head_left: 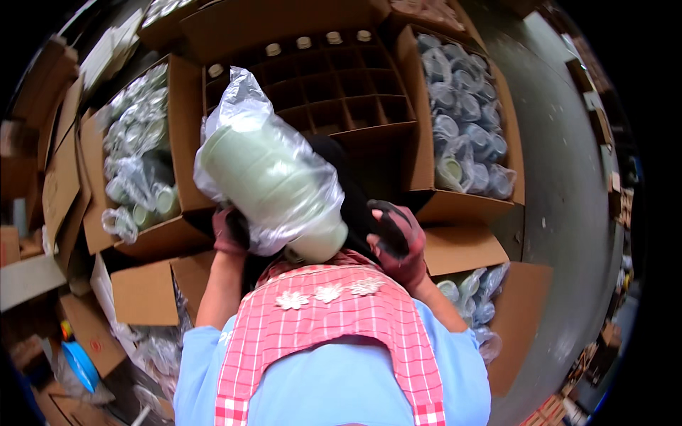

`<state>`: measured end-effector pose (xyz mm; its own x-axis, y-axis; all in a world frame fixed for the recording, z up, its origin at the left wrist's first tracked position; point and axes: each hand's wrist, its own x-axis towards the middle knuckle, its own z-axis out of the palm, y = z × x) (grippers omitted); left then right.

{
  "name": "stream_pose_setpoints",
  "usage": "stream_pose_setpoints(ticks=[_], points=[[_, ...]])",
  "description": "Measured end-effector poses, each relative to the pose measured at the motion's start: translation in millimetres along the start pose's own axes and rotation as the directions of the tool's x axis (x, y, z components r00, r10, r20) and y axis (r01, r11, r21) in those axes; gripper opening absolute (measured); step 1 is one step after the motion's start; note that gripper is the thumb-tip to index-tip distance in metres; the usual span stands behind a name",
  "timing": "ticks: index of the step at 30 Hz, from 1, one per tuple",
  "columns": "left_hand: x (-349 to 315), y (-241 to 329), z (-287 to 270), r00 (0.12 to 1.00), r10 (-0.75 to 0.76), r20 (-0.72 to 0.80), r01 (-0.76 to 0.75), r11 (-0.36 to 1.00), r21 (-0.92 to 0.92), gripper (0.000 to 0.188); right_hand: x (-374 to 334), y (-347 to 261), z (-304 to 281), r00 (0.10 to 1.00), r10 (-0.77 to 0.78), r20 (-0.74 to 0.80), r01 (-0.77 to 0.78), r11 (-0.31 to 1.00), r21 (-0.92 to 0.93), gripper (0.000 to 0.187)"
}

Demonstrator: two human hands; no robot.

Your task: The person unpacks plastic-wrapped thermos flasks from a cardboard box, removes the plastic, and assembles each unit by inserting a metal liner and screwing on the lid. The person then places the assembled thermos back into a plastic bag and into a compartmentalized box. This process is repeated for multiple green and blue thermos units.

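Note:
A pale green, rounded container [259, 170] in a clear plastic bag lies tilted over my lap. Its narrower end [317, 243] sticks out of the bag toward my apron. My left hand [231, 230], in a dark red and black glove, is closed on the bagged container's near left side, its fingertips hidden behind the plastic. To the right of the container, apart from it, my right hand [400, 243] wears a pink and black glove. Its fingers are bent but spread, with nothing visible between them.
Ahead stands a divided carton [341, 99] with white-capped tops in its far cells. Cartons of bagged pale green containers [138, 153] and bagged bluish ones [465, 106] flank it. Another open carton [522, 319] sits by my right elbow. Grey floor [568, 184] stretches along the right.

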<state>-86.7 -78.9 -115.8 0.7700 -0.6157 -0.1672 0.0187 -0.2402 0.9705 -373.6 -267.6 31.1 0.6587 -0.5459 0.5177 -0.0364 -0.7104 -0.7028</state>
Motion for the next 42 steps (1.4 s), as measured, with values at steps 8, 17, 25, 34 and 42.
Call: stream_pose_setpoints(ticks=[8, 17, 25, 34, 42], points=[[-0.7, 42.9, 41.0, 0.95, 0.188, 0.248, -0.292, 0.812, 0.505, 0.016, -7.9, 4.5, 31.0, 0.986, -0.047, 0.163, 0.063, 0.993, -0.097, 0.078], [11.8, 59.4, 78.4, 0.814, -0.188, 0.549, 0.58, 0.211, -0.787, 0.042, -11.7, 49.7, 26.9, 0.703, 0.58, 0.413, -0.69, 0.414, 0.594, 0.065], [8.9, 91.6, 102.5, 0.803, -0.266, 0.533, 0.592, 0.246, -0.768, 0.045, 27.3, 4.8, -20.3, 0.996, -0.084, -0.018, 0.073, 0.94, -0.332, 0.078], [31.7, 143.6, 145.5, 0.77, 0.154, 0.619, 0.558, 0.309, -0.77, 0.046, -24.6, 40.1, 56.1, 0.779, 0.113, 0.616, -0.448, -0.588, 0.674, 0.053], [73.3, 135.3, 188.7, 0.767, 0.006, 0.642, 0.574, 0.441, -0.69, 0.045, 39.3, 48.1, 2.1, 0.762, 0.123, 0.636, -0.636, -0.044, 0.771, 0.032]])
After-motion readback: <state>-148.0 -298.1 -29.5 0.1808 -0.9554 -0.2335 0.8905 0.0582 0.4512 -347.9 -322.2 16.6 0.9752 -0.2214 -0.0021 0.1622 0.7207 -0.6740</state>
